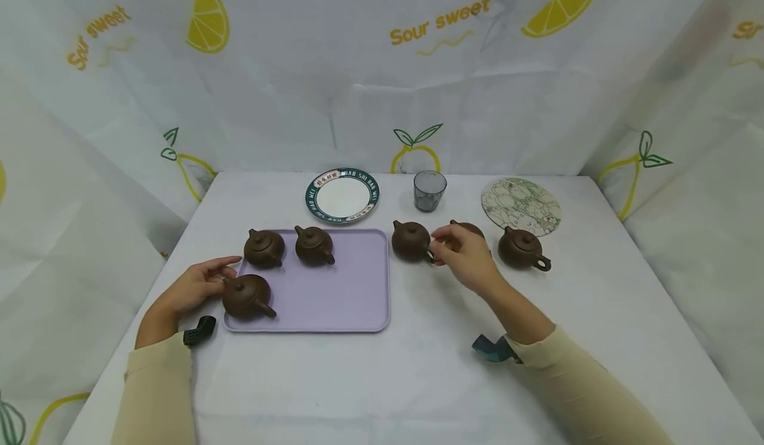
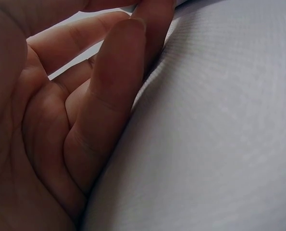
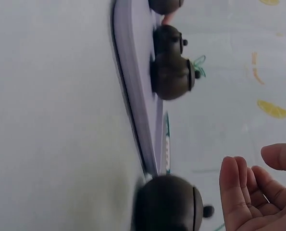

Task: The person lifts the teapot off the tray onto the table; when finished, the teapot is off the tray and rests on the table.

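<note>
Your right hand (image 1: 468, 259) reaches in beside the left teapot (image 1: 409, 241) of the three standing right of the lilac tray (image 1: 352, 299). In the head view its fingertips overlap that pot's handle; contact cannot be confirmed. The middle teapot (image 1: 469, 228) is partly hidden behind your hand; the right teapot (image 1: 520, 249) stands clear, near the round patterned mat (image 1: 520, 206).

Right wrist view: thumb and fingers are apart with nothing between them, and the near pot's lid knob (image 3: 208, 211) shows beside the fingers. The tray's raised wall also reads side-on here.

Your left hand (image 1: 193, 289) lies at the tray's left edge, just beside the front-left teapot (image 1: 245, 297); touch cannot be told. Left wrist view: your fingers bend loosely over white cloth, a detail the head view does not resolve. That pot appears beside your left hand only in the head view.
</note>
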`<state>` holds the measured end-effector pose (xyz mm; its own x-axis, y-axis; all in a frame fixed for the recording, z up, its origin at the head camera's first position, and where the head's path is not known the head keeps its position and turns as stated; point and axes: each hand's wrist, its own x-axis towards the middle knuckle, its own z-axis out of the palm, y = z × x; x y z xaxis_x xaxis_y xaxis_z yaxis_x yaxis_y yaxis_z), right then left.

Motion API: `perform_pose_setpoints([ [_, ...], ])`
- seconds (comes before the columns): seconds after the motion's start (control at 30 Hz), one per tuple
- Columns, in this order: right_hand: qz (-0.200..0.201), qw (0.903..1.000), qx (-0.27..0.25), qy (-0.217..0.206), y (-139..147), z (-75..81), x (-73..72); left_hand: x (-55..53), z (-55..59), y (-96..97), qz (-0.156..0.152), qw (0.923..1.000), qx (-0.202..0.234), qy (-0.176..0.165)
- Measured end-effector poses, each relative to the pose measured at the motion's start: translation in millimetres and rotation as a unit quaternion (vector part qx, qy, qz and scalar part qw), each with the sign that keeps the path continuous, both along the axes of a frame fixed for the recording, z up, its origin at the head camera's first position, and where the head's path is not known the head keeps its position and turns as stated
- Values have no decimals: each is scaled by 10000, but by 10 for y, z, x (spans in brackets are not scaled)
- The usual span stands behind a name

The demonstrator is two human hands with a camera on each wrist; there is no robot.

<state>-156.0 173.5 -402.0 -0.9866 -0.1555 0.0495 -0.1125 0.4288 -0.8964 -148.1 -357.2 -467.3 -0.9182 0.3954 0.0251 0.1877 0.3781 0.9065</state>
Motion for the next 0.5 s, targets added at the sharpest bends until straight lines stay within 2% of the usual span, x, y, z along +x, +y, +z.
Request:
perform_pose_setpoints([
  [0.23,675,9960,-500,-292,-700,-186,-14,-11,-2,21,34,9999,-142,-68],
  [0.5,1192,9840,-951,-922,-1259,-333,-183,-12,-20,11,50,9998,31,-167],
])
